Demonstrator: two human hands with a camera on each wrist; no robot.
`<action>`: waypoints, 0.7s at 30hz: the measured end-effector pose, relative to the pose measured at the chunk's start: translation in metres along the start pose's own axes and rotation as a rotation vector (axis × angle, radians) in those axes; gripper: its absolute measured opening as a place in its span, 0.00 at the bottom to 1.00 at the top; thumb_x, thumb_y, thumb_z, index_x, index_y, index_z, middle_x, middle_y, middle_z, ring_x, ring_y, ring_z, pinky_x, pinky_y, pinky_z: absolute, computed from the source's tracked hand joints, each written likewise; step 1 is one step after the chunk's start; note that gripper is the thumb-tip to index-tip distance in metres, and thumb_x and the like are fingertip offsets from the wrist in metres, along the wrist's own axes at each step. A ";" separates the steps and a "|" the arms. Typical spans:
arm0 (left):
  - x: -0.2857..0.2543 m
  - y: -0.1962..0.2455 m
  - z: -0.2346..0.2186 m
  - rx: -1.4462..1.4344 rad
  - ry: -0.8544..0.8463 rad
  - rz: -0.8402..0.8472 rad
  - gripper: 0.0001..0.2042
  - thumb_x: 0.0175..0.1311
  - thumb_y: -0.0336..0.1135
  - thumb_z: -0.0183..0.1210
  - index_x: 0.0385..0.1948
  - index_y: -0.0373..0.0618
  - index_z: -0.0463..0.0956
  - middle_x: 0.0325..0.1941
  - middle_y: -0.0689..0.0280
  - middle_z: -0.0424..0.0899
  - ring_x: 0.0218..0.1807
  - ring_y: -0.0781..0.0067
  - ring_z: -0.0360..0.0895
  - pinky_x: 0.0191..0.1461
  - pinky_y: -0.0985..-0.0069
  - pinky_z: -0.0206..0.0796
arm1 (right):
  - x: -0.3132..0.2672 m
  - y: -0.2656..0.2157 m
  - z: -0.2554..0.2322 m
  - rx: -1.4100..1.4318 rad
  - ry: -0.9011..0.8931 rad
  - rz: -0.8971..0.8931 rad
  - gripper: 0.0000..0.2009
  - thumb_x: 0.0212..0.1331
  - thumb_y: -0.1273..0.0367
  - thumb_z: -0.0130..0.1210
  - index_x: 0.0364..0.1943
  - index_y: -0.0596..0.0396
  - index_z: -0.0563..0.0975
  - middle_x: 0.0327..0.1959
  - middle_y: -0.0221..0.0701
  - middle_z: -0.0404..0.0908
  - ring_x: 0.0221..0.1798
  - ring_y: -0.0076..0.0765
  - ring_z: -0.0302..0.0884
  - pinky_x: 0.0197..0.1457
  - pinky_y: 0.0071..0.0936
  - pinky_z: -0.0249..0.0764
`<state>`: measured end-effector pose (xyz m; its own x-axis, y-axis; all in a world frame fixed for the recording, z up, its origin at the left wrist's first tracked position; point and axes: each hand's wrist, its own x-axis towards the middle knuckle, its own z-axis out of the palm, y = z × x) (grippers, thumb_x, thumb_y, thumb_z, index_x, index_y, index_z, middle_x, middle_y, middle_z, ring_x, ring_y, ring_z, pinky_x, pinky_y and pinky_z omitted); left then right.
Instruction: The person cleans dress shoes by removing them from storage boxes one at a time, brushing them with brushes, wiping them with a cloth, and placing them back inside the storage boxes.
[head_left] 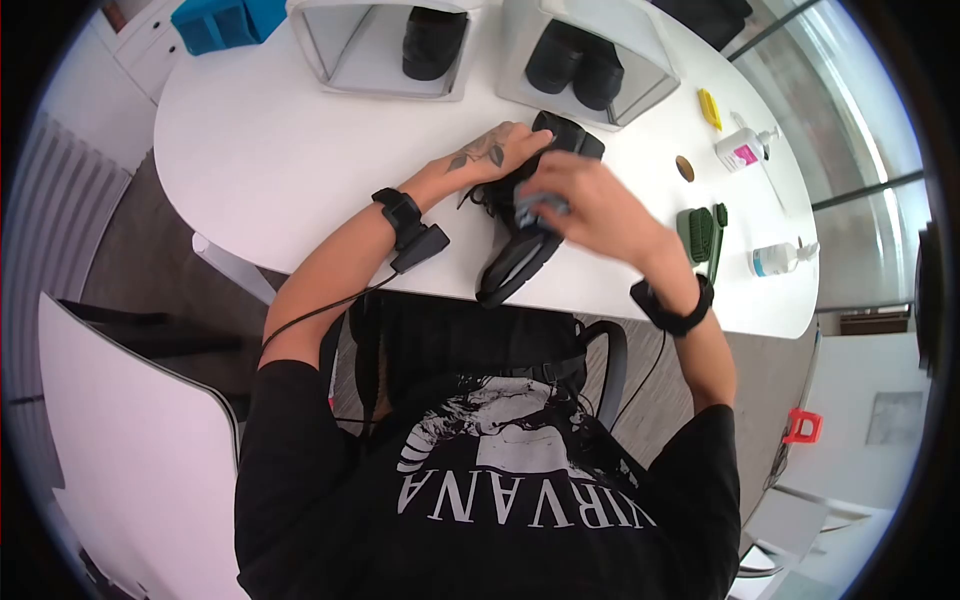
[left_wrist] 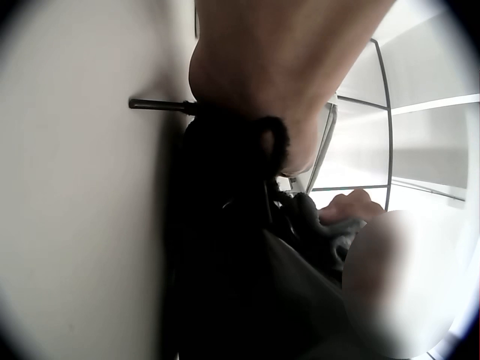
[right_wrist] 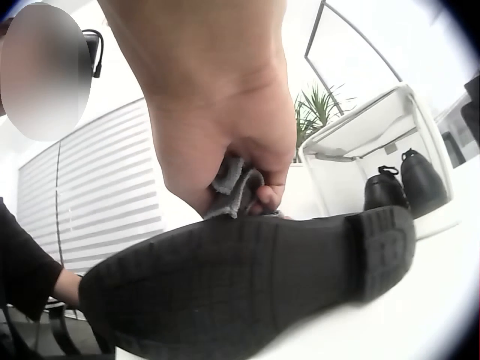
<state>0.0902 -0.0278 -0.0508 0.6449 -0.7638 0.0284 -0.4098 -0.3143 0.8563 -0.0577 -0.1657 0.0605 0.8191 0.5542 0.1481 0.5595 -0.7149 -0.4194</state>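
A black lace-up shoe [head_left: 515, 262] lies on its side on the white table, its toe toward the person and its treaded sole [right_wrist: 247, 281] facing the right wrist camera. My left hand [head_left: 505, 148] holds the shoe near its heel end, with the fingertips partly hidden. In my right hand [head_left: 600, 208] a grey cloth [right_wrist: 236, 193] is bunched between thumb and fingers, pressed to the side of the shoe's upper. Loose laces [left_wrist: 279, 142] hang by the left hand, one tip [left_wrist: 154, 104] sticking out over the table.
Two white open-fronted boxes [head_left: 390, 85] [head_left: 640, 95] with black shoes stand at the back. To the right lie a yellow brush [head_left: 709, 108], a round tin [head_left: 685, 168], green brushes [head_left: 700, 235] and two pump bottles [head_left: 740, 150] [head_left: 778, 260]. A blue container [head_left: 225, 25] sits far left.
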 end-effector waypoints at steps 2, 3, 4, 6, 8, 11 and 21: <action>0.010 -0.025 0.015 0.043 0.141 0.158 0.34 0.78 0.61 0.47 0.31 0.30 0.77 0.27 0.52 0.75 0.34 0.62 0.70 0.44 0.62 0.65 | -0.004 -0.036 0.006 0.040 -0.080 -0.033 0.12 0.54 0.79 0.64 0.44 0.60 0.83 0.41 0.39 0.79 0.44 0.50 0.81 0.47 0.40 0.80; 0.015 -0.037 0.024 0.094 0.267 0.324 0.33 0.79 0.59 0.46 0.30 0.29 0.76 0.27 0.52 0.75 0.34 0.61 0.69 0.45 0.62 0.65 | -0.007 -0.049 0.008 0.047 -0.098 -0.049 0.13 0.53 0.79 0.65 0.44 0.59 0.83 0.41 0.39 0.79 0.45 0.50 0.81 0.48 0.40 0.80; 0.021 -0.041 0.030 0.066 0.338 0.314 0.33 0.79 0.58 0.47 0.27 0.28 0.72 0.24 0.51 0.71 0.30 0.60 0.65 0.41 0.61 0.64 | -0.011 -0.055 0.009 0.056 -0.101 -0.044 0.13 0.53 0.79 0.65 0.44 0.59 0.83 0.41 0.39 0.79 0.45 0.50 0.81 0.48 0.40 0.80; 0.011 -0.019 0.016 0.032 0.229 0.207 0.33 0.79 0.58 0.48 0.27 0.27 0.71 0.22 0.51 0.69 0.28 0.59 0.63 0.40 0.60 0.63 | -0.020 -0.064 0.012 0.084 -0.110 -0.118 0.14 0.51 0.81 0.65 0.44 0.59 0.83 0.42 0.38 0.79 0.47 0.49 0.80 0.48 0.40 0.79; 0.010 -0.014 0.013 0.011 0.182 0.136 0.33 0.78 0.57 0.50 0.28 0.26 0.68 0.20 0.53 0.62 0.26 0.60 0.58 0.36 0.59 0.61 | -0.023 -0.057 0.009 0.080 -0.081 -0.108 0.15 0.50 0.81 0.66 0.44 0.58 0.83 0.42 0.37 0.79 0.47 0.49 0.81 0.48 0.39 0.79; 0.007 -0.011 0.011 -0.021 0.131 0.097 0.32 0.79 0.57 0.48 0.29 0.26 0.70 0.21 0.48 0.67 0.26 0.56 0.62 0.38 0.58 0.62 | -0.028 -0.031 -0.002 -0.077 0.059 -0.016 0.12 0.53 0.79 0.64 0.42 0.59 0.82 0.39 0.38 0.76 0.47 0.50 0.79 0.47 0.42 0.79; 0.002 -0.001 0.002 0.075 0.051 0.029 0.31 0.80 0.59 0.45 0.41 0.29 0.77 0.37 0.44 0.82 0.41 0.48 0.79 0.49 0.60 0.67 | -0.036 -0.056 0.013 -0.022 0.044 -0.154 0.13 0.51 0.78 0.64 0.43 0.60 0.81 0.39 0.38 0.75 0.45 0.47 0.78 0.46 0.40 0.80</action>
<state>0.0910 -0.0300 -0.0528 0.6633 -0.7441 0.0801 -0.4746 -0.3355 0.8137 -0.1206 -0.1400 0.0674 0.7279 0.6393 0.2481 0.6811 -0.6321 -0.3695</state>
